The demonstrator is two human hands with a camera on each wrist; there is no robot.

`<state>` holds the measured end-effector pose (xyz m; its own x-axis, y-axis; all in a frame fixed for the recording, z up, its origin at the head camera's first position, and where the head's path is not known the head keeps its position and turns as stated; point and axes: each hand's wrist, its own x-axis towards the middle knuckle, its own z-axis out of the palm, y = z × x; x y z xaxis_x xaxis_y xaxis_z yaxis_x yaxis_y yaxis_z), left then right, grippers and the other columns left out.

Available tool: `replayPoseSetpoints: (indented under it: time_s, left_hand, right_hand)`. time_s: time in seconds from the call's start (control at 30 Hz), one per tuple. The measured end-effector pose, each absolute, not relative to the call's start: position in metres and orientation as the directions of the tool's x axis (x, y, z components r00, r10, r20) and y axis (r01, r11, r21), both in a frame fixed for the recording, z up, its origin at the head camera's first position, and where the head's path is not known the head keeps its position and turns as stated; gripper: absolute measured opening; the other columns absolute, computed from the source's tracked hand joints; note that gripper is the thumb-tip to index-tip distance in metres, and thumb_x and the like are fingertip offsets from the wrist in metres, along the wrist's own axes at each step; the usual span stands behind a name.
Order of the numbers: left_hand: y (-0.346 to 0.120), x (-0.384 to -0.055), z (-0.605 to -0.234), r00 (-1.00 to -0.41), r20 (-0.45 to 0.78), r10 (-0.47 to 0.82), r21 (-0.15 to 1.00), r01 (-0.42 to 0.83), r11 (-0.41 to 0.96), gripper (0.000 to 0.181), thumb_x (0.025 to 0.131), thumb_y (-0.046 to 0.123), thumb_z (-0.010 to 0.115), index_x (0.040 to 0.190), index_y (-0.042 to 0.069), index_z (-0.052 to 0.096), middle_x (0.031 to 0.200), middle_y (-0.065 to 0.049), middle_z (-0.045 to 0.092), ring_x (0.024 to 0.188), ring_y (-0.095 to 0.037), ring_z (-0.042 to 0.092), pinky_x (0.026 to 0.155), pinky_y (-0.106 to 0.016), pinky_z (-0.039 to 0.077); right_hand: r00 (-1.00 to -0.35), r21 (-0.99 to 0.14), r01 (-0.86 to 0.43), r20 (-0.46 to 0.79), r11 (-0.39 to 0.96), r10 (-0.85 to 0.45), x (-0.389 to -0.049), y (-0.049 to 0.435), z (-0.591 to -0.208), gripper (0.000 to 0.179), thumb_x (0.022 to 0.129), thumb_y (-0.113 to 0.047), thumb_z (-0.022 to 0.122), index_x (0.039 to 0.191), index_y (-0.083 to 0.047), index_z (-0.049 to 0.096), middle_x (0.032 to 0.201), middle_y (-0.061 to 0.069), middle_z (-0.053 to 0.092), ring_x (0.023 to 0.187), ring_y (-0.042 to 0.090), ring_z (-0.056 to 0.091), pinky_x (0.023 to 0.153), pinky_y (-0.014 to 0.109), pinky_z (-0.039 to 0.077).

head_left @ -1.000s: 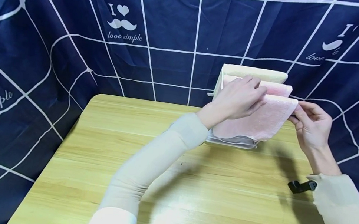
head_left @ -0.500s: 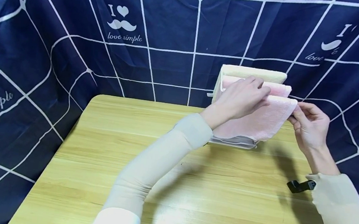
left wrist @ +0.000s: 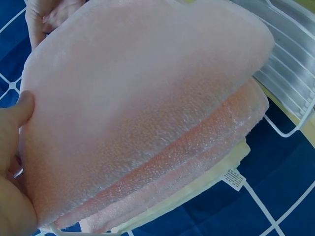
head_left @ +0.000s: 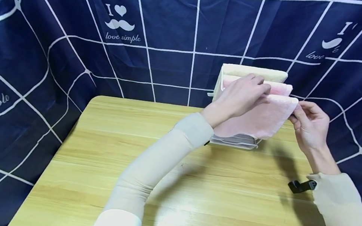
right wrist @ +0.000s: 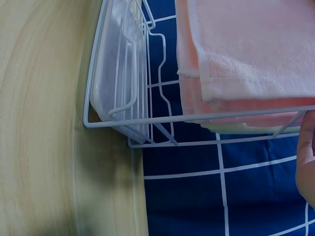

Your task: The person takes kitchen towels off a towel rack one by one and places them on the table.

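A pink towel [head_left: 265,117] hangs at the front of a white wire rack [head_left: 236,141], its lower edge above the rack's tray. My left hand [head_left: 242,98] reaches across to its top edge; in the left wrist view the thumb [left wrist: 22,109] presses on the near face. At the towel's top right corner my right hand [head_left: 313,125] pinches the edge with thumb and fingers. Behind hang another pink towel [head_left: 282,89] and a pale yellow towel [head_left: 255,72]. The right wrist view shows the rack's side wire [right wrist: 197,117] running beside the layered towels toward my right fingers.
The rack stands at the back right of the wood-grain table [head_left: 122,151]. A dark blue cloth [head_left: 168,21] with white lines surrounds the back and sides. A clear plastic tray [right wrist: 113,64] sits in the rack's base. A black wrist mount [head_left: 300,187] juts from my right sleeve.
My left hand and forearm have shifted slightly right along the towel's top edge. The towel's lower edge sits a touch higher. My right hand keeps its pinch at the corner.
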<state>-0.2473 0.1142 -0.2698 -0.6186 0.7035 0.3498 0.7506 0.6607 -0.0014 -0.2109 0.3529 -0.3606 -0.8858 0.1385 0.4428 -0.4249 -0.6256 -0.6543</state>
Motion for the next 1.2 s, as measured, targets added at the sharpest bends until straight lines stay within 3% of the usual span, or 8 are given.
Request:
replayPoseSetpoints:
  time_s: [0.7,1.2]
  left_hand:
    - [0.107,-0.244,-0.253,-0.613,0.371,0.698,0.101,0.774,0.626,0.035,0.105,0.045,0.055,0.125,0.022,0.073,0.119,0.004,0.067,0.112,-0.014,0.063,0.096,-0.023,0.050]
    - [0.092,-0.243,-0.250,-0.612,0.463,0.642,0.165,0.771,0.616,0.032,0.103,0.041,0.063,0.119,0.018,0.077,0.111,0.001,0.069,0.106,-0.016,0.066,0.094,-0.026,0.053]
  right_hand:
    - [-0.881,-0.676,-0.453,0.438,-0.581,0.178,-0.211,0.352,-0.361,0.016,0.095,0.022,0.057,0.100,0.014,0.071,0.089,0.019,0.078,0.075,0.021,0.076,0.064,0.026,0.061]
    - [-0.876,-0.691,-0.458,0.459,-0.559,0.150,-0.211,0.353,-0.359,0.016,0.096,0.021,0.055,0.098,0.015,0.070,0.087,0.019,0.077,0.075,0.023,0.076,0.065,0.029,0.063]
